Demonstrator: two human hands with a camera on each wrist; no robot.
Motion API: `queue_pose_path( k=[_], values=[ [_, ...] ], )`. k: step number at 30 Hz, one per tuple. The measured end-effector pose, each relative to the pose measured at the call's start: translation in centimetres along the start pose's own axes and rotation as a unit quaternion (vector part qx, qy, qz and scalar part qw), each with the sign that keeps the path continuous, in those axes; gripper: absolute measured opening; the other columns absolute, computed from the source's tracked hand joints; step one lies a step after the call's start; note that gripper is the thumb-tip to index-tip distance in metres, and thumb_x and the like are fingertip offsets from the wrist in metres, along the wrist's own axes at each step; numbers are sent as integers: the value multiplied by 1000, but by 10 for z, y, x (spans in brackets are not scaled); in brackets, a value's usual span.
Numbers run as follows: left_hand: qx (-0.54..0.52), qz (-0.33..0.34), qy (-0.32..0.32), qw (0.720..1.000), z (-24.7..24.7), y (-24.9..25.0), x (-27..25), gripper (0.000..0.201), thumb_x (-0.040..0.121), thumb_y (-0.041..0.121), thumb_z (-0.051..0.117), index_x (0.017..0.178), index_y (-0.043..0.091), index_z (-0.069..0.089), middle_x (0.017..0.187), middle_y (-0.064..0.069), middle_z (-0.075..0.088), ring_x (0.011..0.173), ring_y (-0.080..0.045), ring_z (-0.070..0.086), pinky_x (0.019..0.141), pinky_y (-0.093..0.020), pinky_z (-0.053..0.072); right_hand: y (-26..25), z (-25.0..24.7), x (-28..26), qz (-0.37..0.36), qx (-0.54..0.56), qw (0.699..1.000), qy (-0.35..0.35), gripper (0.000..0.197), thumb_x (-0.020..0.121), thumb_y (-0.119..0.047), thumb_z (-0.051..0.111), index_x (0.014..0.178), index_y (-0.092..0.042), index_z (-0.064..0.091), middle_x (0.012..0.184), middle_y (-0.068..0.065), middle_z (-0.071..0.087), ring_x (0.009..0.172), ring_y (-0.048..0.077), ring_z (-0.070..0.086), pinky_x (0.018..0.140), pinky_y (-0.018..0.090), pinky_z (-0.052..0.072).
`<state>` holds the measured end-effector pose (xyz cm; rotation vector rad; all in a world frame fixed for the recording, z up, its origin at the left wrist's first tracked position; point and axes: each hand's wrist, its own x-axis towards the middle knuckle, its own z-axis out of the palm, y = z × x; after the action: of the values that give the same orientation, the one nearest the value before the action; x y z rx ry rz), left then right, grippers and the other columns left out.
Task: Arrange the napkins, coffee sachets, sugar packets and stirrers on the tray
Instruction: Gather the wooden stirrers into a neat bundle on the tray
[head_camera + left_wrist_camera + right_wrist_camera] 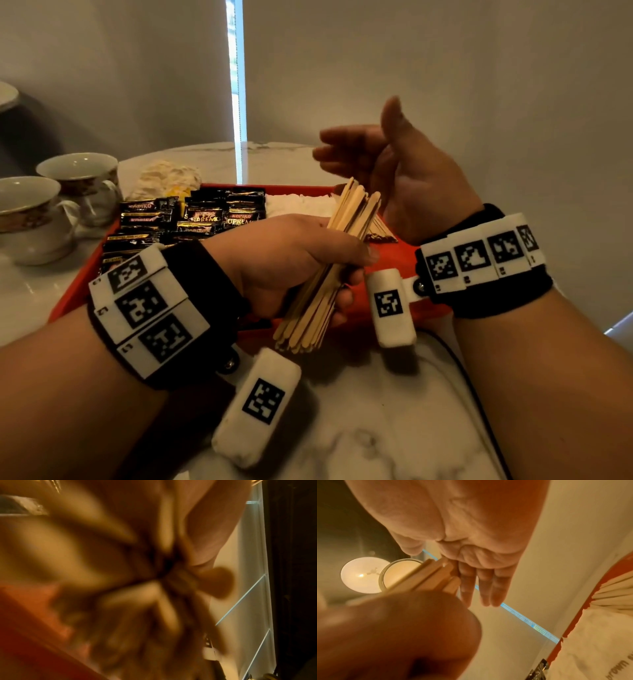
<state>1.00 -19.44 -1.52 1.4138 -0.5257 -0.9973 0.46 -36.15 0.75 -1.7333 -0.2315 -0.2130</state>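
Note:
My left hand (308,263) grips a thick bundle of wooden stirrers (329,270) above the near side of the red tray (75,294), the sticks tilted up to the right. My right hand (380,164) hovers flat and empty just beyond the bundle's top end, fingers straight, thumb up. Black coffee sachets (191,219) fill the tray's left part. White sugar packets (301,205) lie at its far middle. In the right wrist view the stirrers (426,574) reach up beside my straight fingers (486,588); more stirrers (618,593) lie fanned on the tray. The left wrist view is blurred.
Two porcelain cups (44,212) stand left of the tray on the marble table (359,411). Crumpled white napkins (168,178) lie behind the tray's far left corner. A black cable (462,373) runs over the table at the right.

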Motion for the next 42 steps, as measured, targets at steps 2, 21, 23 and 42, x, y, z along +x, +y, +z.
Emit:
queue_pose_path(
  k=[2, 21, 23, 42],
  values=[
    [2, -4, 2, 1000, 0, -1, 1, 13, 94, 11, 60, 81, 10, 58, 69, -8, 57, 55, -19, 56, 56, -33, 53, 5, 4, 0, -17, -30, 998, -61, 70, 83, -71, 48, 115, -13, 69, 114, 9, 73, 112, 24, 68, 94, 39, 51],
    [-26, 66, 17, 997, -10, 8, -6, 32, 79, 24, 76, 106, 9, 64, 85, -9, 65, 58, -17, 60, 52, -29, 52, -1, 8, -5, -46, -37, 998, 8, 24, 73, -17, 81, 65, -20, 59, 56, 8, 53, 48, 24, 42, 46, 29, 32],
    [-56, 80, 30, 995, -14, 12, -9, 35, 82, 37, 70, 104, 9, 66, 88, -12, 67, 65, -20, 65, 56, -28, 55, -1, 3, -4, -43, 7, 998, 36, 22, 76, -16, 77, 66, -20, 58, 55, 6, 52, 46, 21, 42, 45, 29, 29],
    [-216, 273, 325, 879, -14, 15, -4, 66, 107, 52, 21, 116, 11, 71, 109, -7, 76, 101, -25, 73, 79, -35, 57, -19, 28, -12, -117, -45, 982, 140, 19, 91, -23, 70, 83, -16, 53, 64, 1, 68, 45, 17, 58, 38, 25, 44]
  ],
)
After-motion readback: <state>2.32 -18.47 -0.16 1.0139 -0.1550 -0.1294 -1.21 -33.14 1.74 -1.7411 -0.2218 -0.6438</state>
